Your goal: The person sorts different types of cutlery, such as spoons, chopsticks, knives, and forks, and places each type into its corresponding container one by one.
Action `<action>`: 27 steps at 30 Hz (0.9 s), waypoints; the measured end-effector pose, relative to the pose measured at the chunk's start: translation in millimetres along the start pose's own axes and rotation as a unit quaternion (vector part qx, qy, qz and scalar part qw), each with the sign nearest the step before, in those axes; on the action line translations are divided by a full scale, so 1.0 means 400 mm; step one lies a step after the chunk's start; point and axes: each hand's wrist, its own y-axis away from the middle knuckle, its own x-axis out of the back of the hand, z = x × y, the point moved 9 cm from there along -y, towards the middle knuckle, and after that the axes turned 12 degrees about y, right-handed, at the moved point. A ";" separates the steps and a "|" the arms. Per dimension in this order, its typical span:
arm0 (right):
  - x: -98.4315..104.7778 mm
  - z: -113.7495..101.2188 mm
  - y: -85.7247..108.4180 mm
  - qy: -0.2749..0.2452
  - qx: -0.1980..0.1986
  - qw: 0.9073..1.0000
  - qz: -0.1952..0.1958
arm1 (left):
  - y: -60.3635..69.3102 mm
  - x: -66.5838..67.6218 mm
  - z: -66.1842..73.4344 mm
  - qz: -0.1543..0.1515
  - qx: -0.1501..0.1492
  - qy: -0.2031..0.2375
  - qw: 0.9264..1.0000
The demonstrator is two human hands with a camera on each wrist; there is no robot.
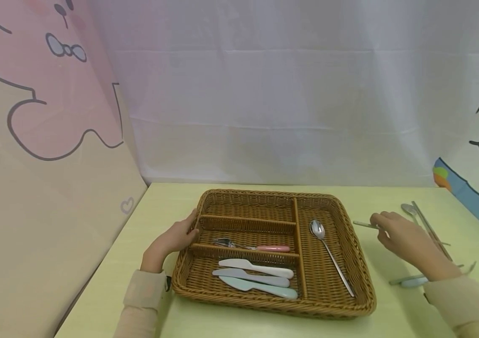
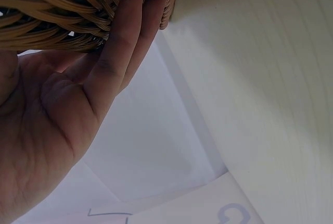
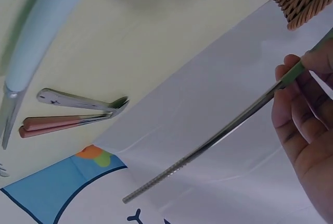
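Note:
A brown wicker cutlery basket (image 1: 332, 307) with compartments stands on the table. My left hand (image 1: 177, 237) holds its left rim, thumb inside the wall; in the left wrist view, the fingers (image 2: 122, 41) lie along the outer weave. To the right of the basket my right hand (image 1: 406, 237) pinches a metal chopstick (image 3: 229, 128) by its green handle, its ridged tip pointing away from the hand. Within the basket, three table knives (image 1: 256, 277) share the front compartment, a pink-handled fork (image 1: 273, 249) lies in the middle one, and a spoon (image 1: 334, 263) in the right one.
On the table's right side lie another spoon (image 3: 78, 99), pink-handled chopsticks (image 3: 57, 123) and a blue-handled utensil (image 3: 44, 31). A green stick (image 1: 399, 280) lies beside the blue handle, partly hidden by my right arm. Fabric curtains (image 1: 264, 117) enclose the back and sides.

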 end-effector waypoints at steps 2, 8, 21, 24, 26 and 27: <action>0.009 -0.014 -0.013 0.002 0.007 1.000 0.017 | 0.000 0.000 -0.001 -0.001 0.000 0.000 1.000; 0.027 -0.059 -0.058 -0.004 0.011 1.000 0.017 | 0.001 0.001 0.001 0.000 -0.001 -0.003 1.000; 0.027 -0.157 -0.162 -0.002 0.039 0.999 -0.017 | 0.008 0.004 0.009 -0.003 -0.004 -0.004 1.000; 0.016 -0.177 -0.180 0.001 0.041 0.999 -0.031 | 0.010 0.003 0.012 -0.005 -0.004 -0.003 1.000; 0.007 -0.189 -0.191 0.007 0.044 0.998 -0.037 | 0.010 0.003 0.013 -0.006 -0.007 -0.005 1.000; 0.003 -0.196 -0.196 0.008 0.047 0.998 -0.037 | 0.011 0.003 0.012 -0.006 -0.006 -0.004 1.000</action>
